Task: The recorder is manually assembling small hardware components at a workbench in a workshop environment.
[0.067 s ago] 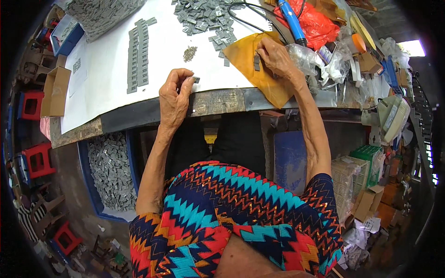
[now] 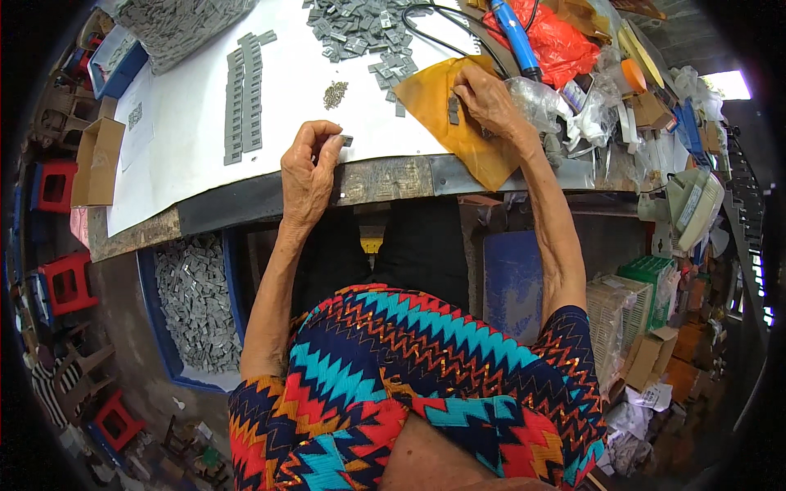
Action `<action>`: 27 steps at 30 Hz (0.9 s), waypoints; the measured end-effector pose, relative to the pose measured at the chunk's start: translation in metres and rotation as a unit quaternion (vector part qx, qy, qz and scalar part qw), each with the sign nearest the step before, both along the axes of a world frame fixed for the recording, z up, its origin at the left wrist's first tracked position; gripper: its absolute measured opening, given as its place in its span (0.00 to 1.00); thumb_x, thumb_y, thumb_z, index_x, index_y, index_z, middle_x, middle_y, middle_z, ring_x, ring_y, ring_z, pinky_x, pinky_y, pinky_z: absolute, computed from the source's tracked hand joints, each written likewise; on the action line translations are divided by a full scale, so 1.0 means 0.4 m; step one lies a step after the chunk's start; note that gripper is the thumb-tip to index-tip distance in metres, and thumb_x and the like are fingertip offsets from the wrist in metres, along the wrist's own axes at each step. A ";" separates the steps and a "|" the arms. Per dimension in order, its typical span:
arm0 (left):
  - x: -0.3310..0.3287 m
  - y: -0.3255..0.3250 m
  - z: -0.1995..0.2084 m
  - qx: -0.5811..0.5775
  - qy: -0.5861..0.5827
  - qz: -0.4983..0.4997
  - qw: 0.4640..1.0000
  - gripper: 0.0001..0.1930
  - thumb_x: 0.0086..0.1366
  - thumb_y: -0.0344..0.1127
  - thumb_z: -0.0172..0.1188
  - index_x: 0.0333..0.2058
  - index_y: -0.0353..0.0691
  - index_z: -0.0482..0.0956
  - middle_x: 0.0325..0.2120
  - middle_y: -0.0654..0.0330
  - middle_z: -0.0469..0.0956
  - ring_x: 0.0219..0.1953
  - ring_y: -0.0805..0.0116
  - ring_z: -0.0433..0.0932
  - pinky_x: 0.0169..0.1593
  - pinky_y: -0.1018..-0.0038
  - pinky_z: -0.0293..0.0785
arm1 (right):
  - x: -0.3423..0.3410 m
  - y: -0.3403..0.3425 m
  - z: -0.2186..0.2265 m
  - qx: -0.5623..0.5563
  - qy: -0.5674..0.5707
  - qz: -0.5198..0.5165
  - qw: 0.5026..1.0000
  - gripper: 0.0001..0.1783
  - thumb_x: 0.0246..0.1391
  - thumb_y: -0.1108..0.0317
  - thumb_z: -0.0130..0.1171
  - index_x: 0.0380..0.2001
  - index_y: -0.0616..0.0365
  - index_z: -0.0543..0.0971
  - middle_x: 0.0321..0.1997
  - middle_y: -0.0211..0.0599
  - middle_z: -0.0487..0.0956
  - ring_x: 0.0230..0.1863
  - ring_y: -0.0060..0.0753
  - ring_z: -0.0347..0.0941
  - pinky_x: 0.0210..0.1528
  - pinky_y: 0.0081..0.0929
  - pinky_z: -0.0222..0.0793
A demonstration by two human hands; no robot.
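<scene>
Two bare hands work at a table (image 2: 389,180) covered with white paper (image 2: 188,123), where the left hand (image 2: 310,172) pinches one small gray piece (image 2: 347,141) between thumb and forefinger, closed on it just above the table's near edge. The right hand (image 2: 489,105) is bent over one yellow sheet (image 2: 476,159), thumb and forefinger drawn close at one dark gray piece (image 2: 453,113) lying on that sheet; whether they grip it or only touch it cannot be told. Two side-by-side rows of gray pieces (image 2: 243,98) stand to the left, with one loose heap of gray pieces (image 2: 360,33) at the far side, too many to count, and one small pile of brass-colored bits (image 2: 335,95) between. A printed sheet (image 2: 137,139) at left bears one square code; its finer print is too small to read. One blue tool (image 2: 516,37) with a black cord, one red plastic bag (image 2: 569,57) and crumpled clear bags (image 2: 594,123) crowd the table beyond and beside the right hand. Below sits one blue bin (image 2: 234,282) of gray pieces, and at left are one open cardboard box (image 2: 96,168) and three red stools (image 2: 69,282).
</scene>
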State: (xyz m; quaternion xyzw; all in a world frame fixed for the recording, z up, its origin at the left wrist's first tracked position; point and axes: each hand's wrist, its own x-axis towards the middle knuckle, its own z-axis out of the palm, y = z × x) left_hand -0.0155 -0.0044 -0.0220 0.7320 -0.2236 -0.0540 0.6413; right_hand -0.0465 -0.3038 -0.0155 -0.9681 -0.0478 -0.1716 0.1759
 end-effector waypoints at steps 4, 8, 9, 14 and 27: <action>-0.001 0.000 0.001 0.011 -0.005 -0.006 1.000 0.06 0.59 0.29 0.52 0.34 0.34 0.72 0.24 0.62 0.73 0.28 0.76 0.72 0.33 0.80 0.69 | -0.001 0.004 0.009 0.010 0.009 -0.005 1.000 0.07 0.50 0.71 0.50 0.28 0.63 0.65 0.26 0.47 0.70 0.30 0.51 0.68 0.33 0.37 0.64; 0.000 0.000 0.003 0.009 -0.002 -0.004 1.000 0.06 0.59 0.29 0.52 0.34 0.35 0.72 0.24 0.62 0.74 0.29 0.76 0.72 0.33 0.80 0.69 | 0.005 0.013 0.006 -0.018 0.014 -0.018 1.000 0.07 0.50 0.71 0.50 0.27 0.63 0.65 0.26 0.48 0.70 0.29 0.52 0.68 0.33 0.37 0.64; 0.001 -0.001 0.000 0.005 0.000 -0.003 1.000 0.06 0.59 0.29 0.52 0.34 0.35 0.72 0.24 0.62 0.74 0.29 0.76 0.72 0.33 0.80 0.69 | 0.006 0.014 0.005 -0.030 0.016 -0.022 0.999 0.07 0.50 0.71 0.50 0.27 0.63 0.65 0.26 0.48 0.70 0.29 0.52 0.68 0.32 0.38 0.64; 0.000 0.000 0.002 0.001 0.001 0.001 1.000 0.05 0.59 0.28 0.52 0.34 0.35 0.72 0.24 0.62 0.74 0.29 0.76 0.72 0.33 0.80 0.69 | -0.001 0.016 0.010 0.009 0.014 -0.024 1.000 0.06 0.50 0.71 0.48 0.27 0.63 0.65 0.25 0.49 0.70 0.29 0.53 0.68 0.32 0.39 0.64; -0.002 -0.002 0.005 0.016 -0.014 -0.003 1.000 0.05 0.59 0.29 0.52 0.33 0.34 0.72 0.25 0.61 0.74 0.29 0.75 0.73 0.34 0.79 0.70 | -0.004 0.002 0.022 0.048 0.059 -0.035 0.997 0.10 0.51 0.67 0.48 0.27 0.64 0.67 0.24 0.48 0.71 0.28 0.51 0.69 0.33 0.39 0.64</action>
